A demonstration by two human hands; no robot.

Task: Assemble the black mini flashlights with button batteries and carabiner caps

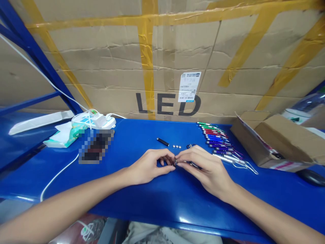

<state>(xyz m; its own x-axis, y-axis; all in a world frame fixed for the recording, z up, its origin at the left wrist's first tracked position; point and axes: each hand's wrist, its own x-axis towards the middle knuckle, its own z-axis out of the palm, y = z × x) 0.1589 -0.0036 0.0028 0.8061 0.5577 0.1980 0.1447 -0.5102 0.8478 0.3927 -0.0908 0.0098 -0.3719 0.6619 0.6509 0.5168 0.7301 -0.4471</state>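
My left hand and my right hand meet just above the blue table, fingertips together. Between them sits a small dark, shiny metal part, mostly covered by the fingers. My right thumb and fingertips pinch it. The fingers of my left hand are curled, and what lies in them is hidden. Just beyond the hands, a black tube lies on its side, with several button cells in a row beside it. A small black part shows behind my right fingers.
Several coloured metal penlights with straps lie in a row at the back right, beside an open cardboard box. At the left are a blurred-out phone-like object, a tissue pack and a power strip. A large carton walls off the back.
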